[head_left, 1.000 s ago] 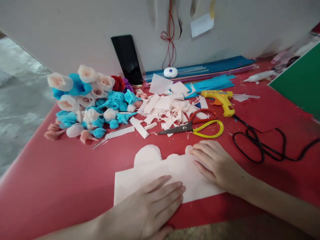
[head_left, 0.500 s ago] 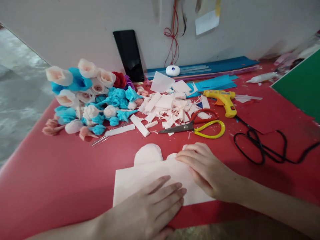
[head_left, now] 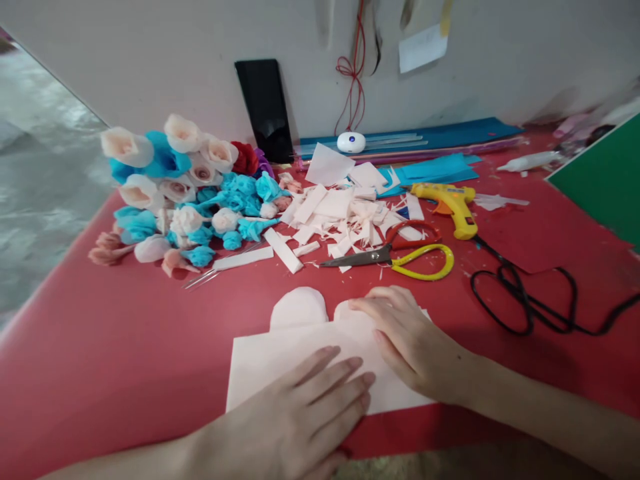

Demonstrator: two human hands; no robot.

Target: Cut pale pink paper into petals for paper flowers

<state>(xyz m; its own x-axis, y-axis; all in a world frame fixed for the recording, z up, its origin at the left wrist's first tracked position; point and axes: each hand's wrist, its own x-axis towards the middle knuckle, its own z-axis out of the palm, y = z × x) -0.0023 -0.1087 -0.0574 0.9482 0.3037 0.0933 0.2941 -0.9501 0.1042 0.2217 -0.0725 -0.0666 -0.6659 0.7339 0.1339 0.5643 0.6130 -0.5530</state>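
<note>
A pale sheet of paper (head_left: 265,363) lies flat near the front edge of the red table. My left hand (head_left: 305,407) rests on it, palm down, fingers stretched out. My right hand (head_left: 407,333) lies over the sheet's upper right part, fingers extended and slightly bent. At the sheet's far edge a rounded pale paper piece (head_left: 299,309) sticks out. Beside it, a second rounded piece (head_left: 344,311) shows partly, under or next to my right fingertips. How far these pieces run beneath the sheet is hidden.
Scissors (head_left: 380,257) with red and yellow handles lie beyond my hands, next to pale paper scraps (head_left: 330,207). A yellow glue gun (head_left: 450,200) trails a black cord (head_left: 525,300) at right. Paper flowers (head_left: 190,193) crowd the left; a phone (head_left: 265,110) leans on the wall.
My right fingers have shifted slightly left, and more of the second rounded piece shows. The left hand stays flat on the sheet. The whole view has moved a little.
</note>
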